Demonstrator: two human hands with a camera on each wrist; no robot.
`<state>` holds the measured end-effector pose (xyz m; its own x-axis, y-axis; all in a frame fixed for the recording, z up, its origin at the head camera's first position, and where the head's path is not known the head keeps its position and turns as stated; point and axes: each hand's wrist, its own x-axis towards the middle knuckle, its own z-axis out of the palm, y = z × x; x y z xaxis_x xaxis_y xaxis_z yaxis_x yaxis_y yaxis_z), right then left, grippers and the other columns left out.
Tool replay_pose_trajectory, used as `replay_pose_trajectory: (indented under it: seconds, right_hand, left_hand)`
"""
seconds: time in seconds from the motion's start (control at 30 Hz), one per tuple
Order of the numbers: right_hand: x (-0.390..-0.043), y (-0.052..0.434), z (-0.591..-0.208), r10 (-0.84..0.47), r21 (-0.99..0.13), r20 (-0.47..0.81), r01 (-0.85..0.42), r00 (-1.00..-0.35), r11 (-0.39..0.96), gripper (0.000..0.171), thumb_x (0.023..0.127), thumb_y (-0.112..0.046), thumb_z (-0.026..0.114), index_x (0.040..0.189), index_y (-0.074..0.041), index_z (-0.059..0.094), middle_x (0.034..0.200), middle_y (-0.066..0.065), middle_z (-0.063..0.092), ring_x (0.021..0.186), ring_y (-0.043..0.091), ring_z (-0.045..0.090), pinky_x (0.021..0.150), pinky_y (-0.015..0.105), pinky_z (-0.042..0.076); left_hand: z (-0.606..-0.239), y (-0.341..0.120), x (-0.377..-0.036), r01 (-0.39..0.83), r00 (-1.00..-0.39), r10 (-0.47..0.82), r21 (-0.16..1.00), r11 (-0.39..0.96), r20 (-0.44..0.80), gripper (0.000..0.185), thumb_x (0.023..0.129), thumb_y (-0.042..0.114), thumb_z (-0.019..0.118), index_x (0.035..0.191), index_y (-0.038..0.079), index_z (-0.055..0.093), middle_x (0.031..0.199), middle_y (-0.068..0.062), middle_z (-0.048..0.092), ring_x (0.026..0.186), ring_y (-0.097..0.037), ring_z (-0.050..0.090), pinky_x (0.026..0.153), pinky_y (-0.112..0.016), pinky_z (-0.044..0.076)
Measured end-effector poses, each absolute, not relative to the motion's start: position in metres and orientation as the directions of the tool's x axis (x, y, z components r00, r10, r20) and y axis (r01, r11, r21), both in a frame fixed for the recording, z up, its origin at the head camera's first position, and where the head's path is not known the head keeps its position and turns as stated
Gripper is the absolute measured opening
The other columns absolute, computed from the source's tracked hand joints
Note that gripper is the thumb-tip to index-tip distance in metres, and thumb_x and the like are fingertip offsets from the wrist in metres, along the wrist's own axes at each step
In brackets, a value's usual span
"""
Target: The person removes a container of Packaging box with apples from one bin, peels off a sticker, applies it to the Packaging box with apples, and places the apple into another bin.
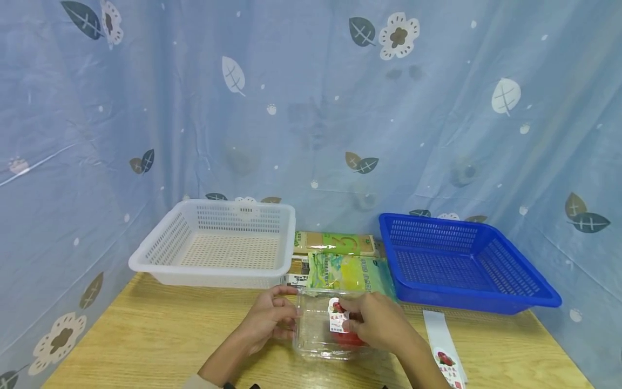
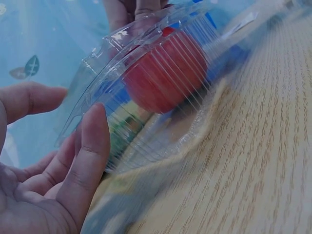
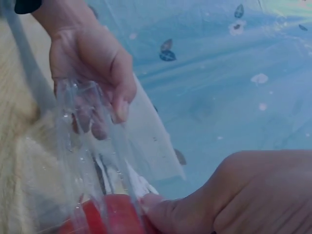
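Observation:
A clear plastic clamshell box (image 1: 313,346) lies on the wooden table, with a red apple (image 2: 165,73) inside it. My left hand (image 1: 272,319) holds the box by its left end, thumb and fingers about the edge. Over the lid, my right hand (image 1: 381,321) has thumb and forefinger on a white label (image 1: 338,315) printed with a red fruit. In the right wrist view, the right thumb (image 3: 163,212) presses at the label's edge, just above the apple. The right palm covers part of the box's right side.
Behind the box lie a yellow-green packet (image 1: 350,273) and a long brown-and-green packet (image 1: 335,243). A white basket (image 1: 214,275) stands at the back left, a blue basket (image 1: 466,294) at the back right. A strip of labels (image 1: 439,329) lies right of my right hand.

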<state>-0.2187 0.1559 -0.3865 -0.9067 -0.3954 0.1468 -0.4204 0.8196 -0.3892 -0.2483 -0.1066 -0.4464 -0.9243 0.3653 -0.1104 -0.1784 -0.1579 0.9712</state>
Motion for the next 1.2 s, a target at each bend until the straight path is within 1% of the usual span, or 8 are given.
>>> replay_pose_trajectory:
  seconds: [0.13,0.2,0.37,0.53,0.67,0.83,1.1,1.2]
  right_hand:
    - [-0.22,0.16,-0.384,-0.452,-0.479,0.139,-0.459,-0.881,0.748,0.043,0.081,-0.011,0.083,0.122,-0.007,0.074,0.094,0.005,0.075,0.063,0.003,0.048,0.054,0.024,0.045]
    - [-0.222,0.163,-0.384,-0.488,-0.536,0.136,-0.478,-0.862,0.696,0.033,0.08,-0.005,0.082,0.113,-0.004,0.077,0.086,0.007,0.074,0.062,0.002,0.048,0.055,0.023,0.047]
    - [-0.227,0.172,-0.385,-0.514,-0.635,0.142,-0.476,-0.846,0.608,0.023,0.078,0.002,0.081,0.1,0.001,0.078,0.068,-0.004,0.061,0.058,0.002,0.047,0.051,0.021,0.047]
    - [-0.225,0.184,-0.382,-0.436,-0.676,0.182,-0.434,-0.881,0.596,0.016,0.083,-0.007,0.079,0.098,-0.004,0.08,0.081,-0.006,0.07,0.065,0.006,0.055,0.055,0.025,0.052]
    - [-0.223,0.196,-0.378,-0.326,-0.694,0.269,-0.417,-0.906,0.587,0.006,0.088,-0.008,0.076,0.092,-0.009,0.079,0.077,-0.005,0.069,0.063,0.007,0.056,0.053,0.026,0.052]
    - [-0.223,0.214,-0.372,-0.152,-0.668,0.427,-0.424,-0.891,0.612,0.009,0.088,-0.003,0.075,0.091,-0.012,0.078,0.071,-0.005,0.067,0.055,0.007,0.051,0.045,0.024,0.046]
    - [-0.224,0.248,-0.368,0.23,-0.67,0.54,-0.247,-0.81,0.7,0.007,0.093,-0.011,0.073,0.096,-0.008,0.078,0.074,0.005,0.068,0.059,0.01,0.052,0.049,0.024,0.04]
    - [-0.229,0.261,-0.374,0.415,-0.73,0.53,-0.149,-0.739,0.667,0.01,0.093,-0.011,0.071,0.096,-0.004,0.077,0.07,0.005,0.066,0.056,0.008,0.05,0.062,0.028,0.04]
  left_hand:
    - [-0.446,-0.107,-0.249,-0.178,-0.924,0.367,0.971,-0.158,-0.109,0.066,0.083,0.003,0.072,0.14,-0.004,0.04,0.087,-0.006,0.062,0.066,-0.014,0.061,0.06,-0.033,0.062]
    - [-0.446,-0.107,-0.249,-0.178,-0.923,0.368,0.972,-0.155,-0.111,0.066,0.083,0.003,0.072,0.14,-0.004,0.039,0.088,-0.006,0.062,0.066,-0.015,0.061,0.061,-0.032,0.062]
    - [-0.447,-0.109,-0.249,-0.182,-0.918,0.38,0.972,-0.149,-0.113,0.067,0.084,0.003,0.071,0.142,-0.005,0.038,0.09,-0.007,0.063,0.068,-0.015,0.061,0.061,-0.031,0.062]
    - [-0.448,-0.11,-0.248,-0.195,-0.906,0.406,0.97,-0.143,-0.122,0.067,0.087,0.007,0.072,0.143,-0.005,0.036,0.094,-0.009,0.064,0.067,-0.015,0.062,0.058,-0.03,0.061]
    - [-0.446,-0.11,-0.247,-0.191,-0.902,0.413,0.975,-0.113,-0.129,0.069,0.088,0.011,0.073,0.144,-0.003,0.036,0.096,-0.011,0.064,0.066,-0.015,0.063,0.056,-0.029,0.061]
    - [-0.44,-0.11,-0.246,-0.171,-0.904,0.405,0.984,-0.058,-0.133,0.069,0.09,0.017,0.073,0.145,-0.002,0.036,0.099,-0.012,0.062,0.068,-0.016,0.063,0.054,-0.027,0.06]
    - [-0.433,-0.11,-0.243,-0.158,-0.893,0.431,0.987,-0.021,-0.133,0.077,0.086,0.015,0.076,0.147,-0.002,0.032,0.098,-0.013,0.062,0.065,-0.02,0.067,0.055,-0.031,0.062]
    - [-0.433,-0.111,-0.242,-0.159,-0.887,0.441,0.987,-0.018,-0.135,0.084,0.083,0.014,0.079,0.149,-0.002,0.029,0.101,-0.016,0.061,0.065,-0.021,0.067,0.056,-0.034,0.062]
